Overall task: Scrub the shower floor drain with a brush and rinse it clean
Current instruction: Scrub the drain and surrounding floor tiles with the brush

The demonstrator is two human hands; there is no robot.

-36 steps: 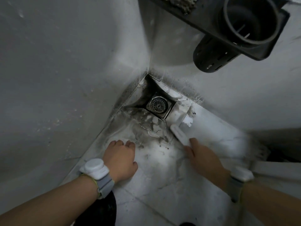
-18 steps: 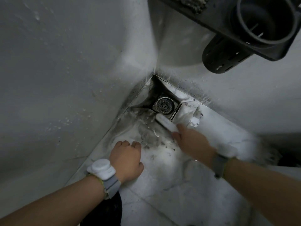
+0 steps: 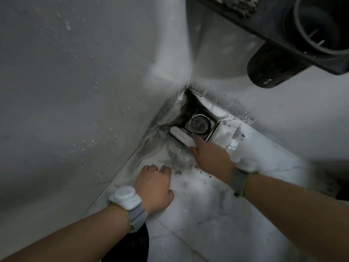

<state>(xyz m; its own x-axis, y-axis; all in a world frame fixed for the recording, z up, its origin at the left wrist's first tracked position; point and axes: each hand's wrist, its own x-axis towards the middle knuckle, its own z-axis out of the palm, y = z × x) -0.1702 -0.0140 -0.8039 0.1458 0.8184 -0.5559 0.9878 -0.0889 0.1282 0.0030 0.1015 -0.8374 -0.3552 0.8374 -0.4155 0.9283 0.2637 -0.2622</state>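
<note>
A square metal floor drain point(image 3: 200, 125) with a round perforated strainer sits in the corner where two white walls meet. My right hand point(image 3: 211, 156) grips a white brush point(image 3: 181, 136), whose head lies on the drain's near-left edge. Dark grime smears the wet marble floor point(image 3: 207, 214) around and in front of the drain. My left hand point(image 3: 154, 186) rests on the floor near the left wall, fingers curled under, holding nothing.
A dark wall shelf point(image 3: 273, 21) with a perforated cup holder point(image 3: 270, 69) overhangs the corner at top right. White walls close in on the left and back. A dark object point(image 3: 136, 244) lies under my left forearm.
My right hand has carried the brush from the floor right of the drain up and left onto the drain's edge. The left hand has stayed in place.
</note>
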